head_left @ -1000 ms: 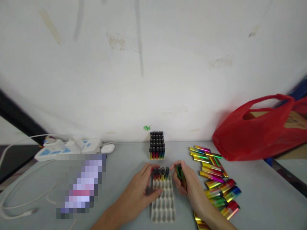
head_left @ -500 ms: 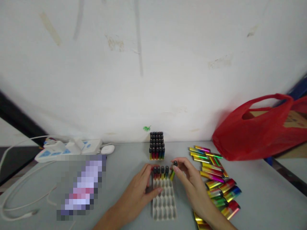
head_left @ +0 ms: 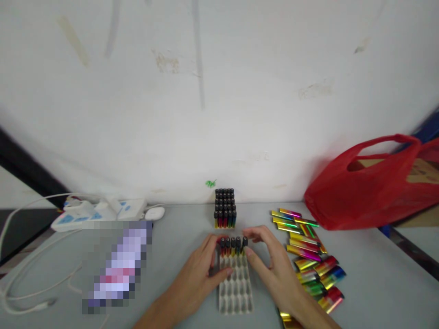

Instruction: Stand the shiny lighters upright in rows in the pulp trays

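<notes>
A pale moulded tray [head_left: 236, 292] with rows of small slots lies in front of me. Along its far end stands one row of shiny coloured lighters [head_left: 233, 245] with black tops. My left hand [head_left: 202, 267] grips the tray from the left, thumb over its slots and fingertips beside the leftmost lighter. At the right end of the row, the last lighter [head_left: 244, 242] leans slightly right, between the thumb and forefinger of my right hand [head_left: 270, 260]. Behind the tray, a block of upright black-topped lighters [head_left: 225, 208] stands near the wall.
Many loose metallic lighters [head_left: 305, 244] lie to the right, some beside my right forearm. Behind them sits a red bag [head_left: 356, 196] with cardboard in it. At left are a power strip [head_left: 130, 210], a white mouse-like object [head_left: 154, 213], cables and a blurred-out flat object [head_left: 120, 265].
My right hand has moved slightly left and brought its lighter from a tilt beside the row into the row's right end. The left hand stays on the tray.
</notes>
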{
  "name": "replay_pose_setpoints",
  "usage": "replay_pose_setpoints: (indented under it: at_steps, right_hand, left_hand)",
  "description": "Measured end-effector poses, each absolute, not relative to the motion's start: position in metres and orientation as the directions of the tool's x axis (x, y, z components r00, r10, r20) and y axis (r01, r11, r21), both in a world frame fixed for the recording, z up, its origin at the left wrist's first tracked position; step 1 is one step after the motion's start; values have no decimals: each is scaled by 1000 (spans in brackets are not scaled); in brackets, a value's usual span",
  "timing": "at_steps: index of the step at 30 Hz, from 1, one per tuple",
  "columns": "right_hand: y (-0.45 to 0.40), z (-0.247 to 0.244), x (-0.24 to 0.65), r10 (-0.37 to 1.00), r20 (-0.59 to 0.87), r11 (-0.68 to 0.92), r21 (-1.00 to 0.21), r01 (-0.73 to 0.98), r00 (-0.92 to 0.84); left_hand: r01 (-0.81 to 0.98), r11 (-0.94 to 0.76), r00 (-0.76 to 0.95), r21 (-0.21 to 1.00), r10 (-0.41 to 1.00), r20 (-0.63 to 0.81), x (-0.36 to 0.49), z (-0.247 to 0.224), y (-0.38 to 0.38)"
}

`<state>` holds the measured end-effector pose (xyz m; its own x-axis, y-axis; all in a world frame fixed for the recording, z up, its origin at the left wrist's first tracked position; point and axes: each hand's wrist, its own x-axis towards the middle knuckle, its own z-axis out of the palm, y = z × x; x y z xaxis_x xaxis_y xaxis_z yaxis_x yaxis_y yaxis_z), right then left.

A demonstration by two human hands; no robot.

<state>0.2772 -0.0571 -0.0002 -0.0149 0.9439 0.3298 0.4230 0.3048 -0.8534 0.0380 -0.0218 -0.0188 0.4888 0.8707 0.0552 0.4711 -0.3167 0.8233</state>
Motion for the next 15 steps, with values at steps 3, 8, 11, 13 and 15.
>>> replay_pose_setpoints:
  at_steps: [3, 8, 11, 13, 15]
  right_hand:
    - [-52, -5, 286, 924, 379, 302, -810, 503, 56]
    - [-39, -16, 308, 865, 486, 176, -520, 836, 121]
    - [-37, -18, 313, 862, 498, 39, -245, 969, 91]
    - [-38, -18, 311, 867, 492, -27, -99, 995, 73]
    - [-41, -18, 306, 872, 485, -69, -3, 998, 61]
  left_hand:
    - [481, -323, 482, 815, 874, 62, 37, -24, -21]
    - [522, -303, 480, 797, 877, 19, 35, -29, -20]
    - [538, -283, 475, 794, 880, -9, 36, -26, -20]
    - [541, -279, 474, 794, 881, -14, 36, -25, -21]
    - [538, -285, 473, 793, 881, -5, 36, -24, -21]
